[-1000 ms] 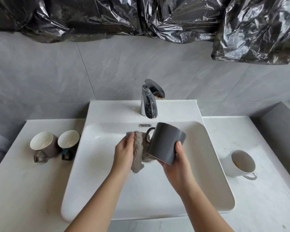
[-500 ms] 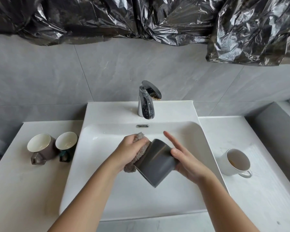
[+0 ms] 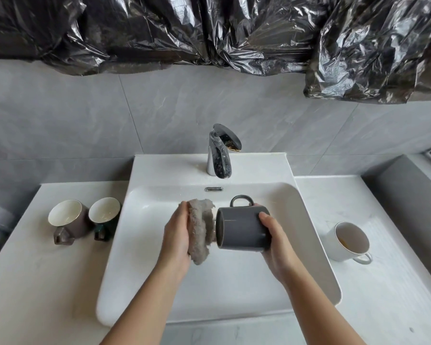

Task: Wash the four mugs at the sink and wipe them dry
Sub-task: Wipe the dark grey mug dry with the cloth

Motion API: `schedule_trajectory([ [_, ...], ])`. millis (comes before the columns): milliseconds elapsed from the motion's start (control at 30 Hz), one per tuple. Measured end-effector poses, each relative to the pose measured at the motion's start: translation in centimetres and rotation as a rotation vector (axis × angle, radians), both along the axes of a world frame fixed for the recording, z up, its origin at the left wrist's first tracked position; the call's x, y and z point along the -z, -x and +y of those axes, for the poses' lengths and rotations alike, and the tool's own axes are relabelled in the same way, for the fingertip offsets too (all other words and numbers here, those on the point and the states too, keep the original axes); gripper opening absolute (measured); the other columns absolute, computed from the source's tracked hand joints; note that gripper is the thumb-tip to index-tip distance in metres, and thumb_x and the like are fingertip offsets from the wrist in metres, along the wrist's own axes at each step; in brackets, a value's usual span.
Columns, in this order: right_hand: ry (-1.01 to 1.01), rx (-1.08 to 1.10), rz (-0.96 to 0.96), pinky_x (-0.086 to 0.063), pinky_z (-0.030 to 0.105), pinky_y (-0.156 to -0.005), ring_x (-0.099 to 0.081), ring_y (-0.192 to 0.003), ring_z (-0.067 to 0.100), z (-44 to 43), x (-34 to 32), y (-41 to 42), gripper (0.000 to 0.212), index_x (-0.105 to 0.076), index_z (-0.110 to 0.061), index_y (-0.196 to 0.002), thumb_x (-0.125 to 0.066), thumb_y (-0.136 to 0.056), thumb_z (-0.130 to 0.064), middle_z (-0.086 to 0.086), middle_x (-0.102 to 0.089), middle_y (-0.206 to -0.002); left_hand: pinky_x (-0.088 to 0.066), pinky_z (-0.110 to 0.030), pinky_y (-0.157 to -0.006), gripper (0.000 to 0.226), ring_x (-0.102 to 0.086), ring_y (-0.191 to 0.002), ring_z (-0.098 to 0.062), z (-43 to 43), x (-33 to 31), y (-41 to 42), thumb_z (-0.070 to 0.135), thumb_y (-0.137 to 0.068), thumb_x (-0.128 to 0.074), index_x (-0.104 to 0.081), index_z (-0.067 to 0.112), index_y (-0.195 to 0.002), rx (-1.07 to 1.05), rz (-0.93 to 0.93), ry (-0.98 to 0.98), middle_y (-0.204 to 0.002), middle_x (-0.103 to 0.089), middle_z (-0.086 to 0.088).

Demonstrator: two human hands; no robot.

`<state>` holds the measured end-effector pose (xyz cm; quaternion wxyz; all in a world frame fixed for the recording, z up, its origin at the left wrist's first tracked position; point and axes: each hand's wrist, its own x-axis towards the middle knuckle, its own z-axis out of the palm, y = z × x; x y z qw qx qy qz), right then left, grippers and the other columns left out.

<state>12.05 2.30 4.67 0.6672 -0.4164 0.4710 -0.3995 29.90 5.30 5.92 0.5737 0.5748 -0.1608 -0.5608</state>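
Over the white sink (image 3: 159,282) my right hand (image 3: 275,247) holds a dark grey mug (image 3: 241,227) on its side, handle up, mouth facing left. My left hand (image 3: 176,235) grips a grey-beige cloth (image 3: 200,230) pressed against the mug's mouth. A brown mug (image 3: 69,221) and a dark green mug (image 3: 105,216) stand side by side on the left counter. A white mug (image 3: 347,241) with brownish residue inside stands on the right counter.
A chrome tap (image 3: 220,151) stands behind the basin; no water runs from it. Crumpled black plastic sheeting (image 3: 209,31) hangs across the wall above. A grey ledge (image 3: 413,195) rises at the far right of the white counter (image 3: 383,295).
The grey mug has been turned from tilted bottom-down to lying sideways with its handle up. The cloth has shifted from the mug's side to its mouth.
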Motion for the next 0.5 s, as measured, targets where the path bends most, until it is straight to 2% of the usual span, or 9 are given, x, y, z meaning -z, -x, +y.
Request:
schedule_trajectory([
  [67, 0.088, -0.007, 0.112, -0.042, 0.03, -0.087, -0.058, -0.101, 0.011, 0.3, 0.0, -0.8, 0.046, -0.065, -0.028, -0.111, -0.053, -0.074, -0.051, 0.001, -0.069, -0.11, -0.046, -0.028, -0.06, 0.041, -0.062, -0.068, -0.018, 0.5, -0.5, 1.8, 0.049, -0.098, -0.043, -0.074, 0.022, -0.096, 0.029, -0.056, 0.023, -0.08, -0.072, -0.002],
  [100, 0.122, -0.023, 0.158, -0.042, 0.024, -0.086, -0.057, -0.103, 0.009, 0.5, 0.1, -1.2, 0.048, -0.062, -0.027, -0.116, -0.051, -0.075, -0.051, 0.001, -0.068, -0.114, -0.046, -0.03, -0.064, 0.041, -0.061, -0.07, -0.018, 0.5, -0.4, 2.5, 0.053, -0.096, -0.045, -0.074, 0.024, -0.093, 0.034, -0.094, 0.003, -0.079, -0.07, -0.001],
  [167, 0.151, -0.008, 0.195, -0.042, 0.011, -0.078, -0.058, -0.097, 0.001, 0.8, 0.2, -1.9, 0.044, -0.059, -0.026, -0.119, -0.047, -0.08, -0.044, -0.002, -0.067, -0.113, -0.044, -0.034, -0.071, 0.045, -0.061, -0.076, -0.02, 0.1, -0.2, 3.1, 0.059, -0.09, -0.043, -0.071, 0.024, -0.088, 0.028, -0.143, -0.057, -0.082, -0.068, -0.002],
  [233, 0.161, 0.065, 0.191, -0.042, 0.006, -0.069, -0.058, -0.086, -0.004, 0.8, 0.1, -2.3, 0.041, -0.059, -0.025, -0.117, -0.044, -0.082, -0.04, -0.002, -0.067, -0.106, -0.043, -0.032, -0.068, 0.047, -0.06, -0.076, -0.021, -0.2, 0.0, 3.3, 0.058, -0.093, -0.04, -0.07, 0.022, -0.088, 0.008, -0.176, -0.069, -0.083, -0.067, -0.003],
  [333, 0.137, 0.167, 0.149, -0.043, 0.006, -0.064, -0.058, -0.077, -0.004, 0.8, 0.1, -2.9, 0.042, -0.059, -0.017, -0.115, -0.043, -0.082, -0.039, 0.001, -0.065, -0.1, -0.046, -0.029, -0.065, 0.044, -0.063, -0.079, -0.016, -0.3, 0.0, 3.8, 0.054, -0.096, -0.036, -0.071, 0.027, -0.094, -0.001, -0.327, -0.011, -0.085, -0.069, 0.006],
  [400, 0.095, 0.223, 0.105, -0.044, 0.008, -0.063, -0.059, -0.076, -0.002, 0.8, 0.0, -3.3, 0.045, -0.059, -0.014, -0.115, -0.044, -0.082, -0.04, 0.001, -0.065, -0.099, -0.05, -0.029, -0.074, 0.039, -0.066, -0.088, -0.013, -0.2, 0.3, 4.0, 0.05, -0.098, -0.038, -0.071, 0.03, -0.098, -0.01, -0.409, 0.058, -0.091, -0.072, 0.009],
  [433, 0.072, 0.248, 0.083, -0.045, 0.011, -0.064, -0.059, -0.078, 0.0, 0.8, -0.2, -3.5, 0.045, -0.059, -0.014, -0.115, -0.046, -0.082, -0.04, 0.0, -0.064, -0.098, -0.049, -0.027, -0.075, 0.036, -0.065, -0.088, -0.012, -0.2, 0.4, 4.0, 0.046, -0.1, -0.04, -0.071, 0.028, -0.097, -0.02, -0.441, 0.087, -0.089, -0.071, 0.01],
  [500, 0.013, 0.317, 0.052, -0.045, 0.02, -0.069, -0.058, -0.082, 0.008, 0.7, -0.4, -3.8, 0.034, -0.06, -0.013, -0.112, -0.051, -0.089, -0.037, 0.0, -0.064, -0.096, -0.046, -0.027, -0.07, 0.032, -0.06, -0.076, -0.011, -0.3, 0.5, 4.0, 0.039, -0.1, -0.044, -0.068, 0.024, -0.088, -0.042, -0.505, 0.135, -0.072, -0.065, 0.015],
])
